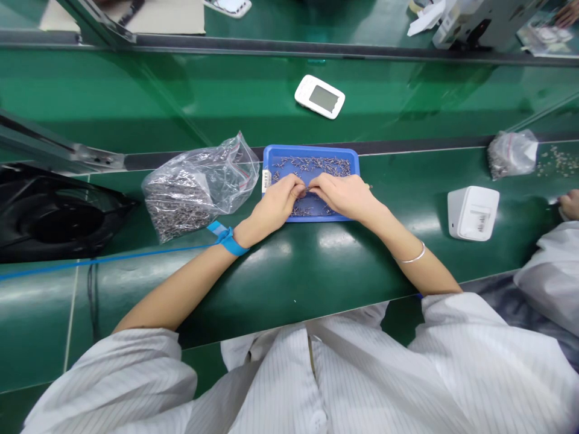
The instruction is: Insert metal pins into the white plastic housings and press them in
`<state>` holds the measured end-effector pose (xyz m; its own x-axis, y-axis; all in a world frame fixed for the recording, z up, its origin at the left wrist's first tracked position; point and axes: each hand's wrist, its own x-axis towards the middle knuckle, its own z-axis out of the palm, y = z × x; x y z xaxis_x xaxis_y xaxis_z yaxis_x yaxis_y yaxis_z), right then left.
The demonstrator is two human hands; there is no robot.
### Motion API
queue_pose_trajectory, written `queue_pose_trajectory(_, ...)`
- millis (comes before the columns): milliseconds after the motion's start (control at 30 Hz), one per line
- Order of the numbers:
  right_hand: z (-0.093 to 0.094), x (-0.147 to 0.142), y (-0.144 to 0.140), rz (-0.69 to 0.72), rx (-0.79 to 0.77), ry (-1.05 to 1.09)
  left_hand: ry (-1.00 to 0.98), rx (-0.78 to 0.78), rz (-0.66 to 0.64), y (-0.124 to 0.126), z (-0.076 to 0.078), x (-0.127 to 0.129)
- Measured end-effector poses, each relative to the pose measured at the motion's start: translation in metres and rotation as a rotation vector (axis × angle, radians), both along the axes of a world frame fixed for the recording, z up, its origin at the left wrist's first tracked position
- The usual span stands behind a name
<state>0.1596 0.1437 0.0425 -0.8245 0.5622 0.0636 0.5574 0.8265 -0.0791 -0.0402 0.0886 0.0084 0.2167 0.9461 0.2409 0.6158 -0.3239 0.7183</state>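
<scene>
hands: left hand [274, 207] and right hand [344, 196] meet fingertip to fingertip over blue tray [271, 158] of small metal pins [316, 164] | left of tray: clear bag [199, 187] of pins

You wear a white coat with fine pinstripes, its sleeves pushed up past the elbows. On your left wrist sits a blue strap [228, 239] — a blue cord [104, 259] runs from it — and on your right, a thin silver bangle [414, 258].
</scene>
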Motion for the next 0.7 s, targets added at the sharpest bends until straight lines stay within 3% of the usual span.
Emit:
queue_pose_trajectory(367,-0.005,0.005,0.008,0.022,0.045,0.041,-0.051,-0.048,-0.019,-0.001,0.004,0.001)
queue_pose_trajectory(500,0.0,0.005,0.007,-0.023,-0.049,0.054,-0.031,-0.052,-0.024,-0.001,0.004,0.001)
queue_pose_trajectory(700,0.014,0.004,0.005,-0.162,-0.254,0.037,-0.154,-0.025,-0.022,0.0,0.002,0.001)
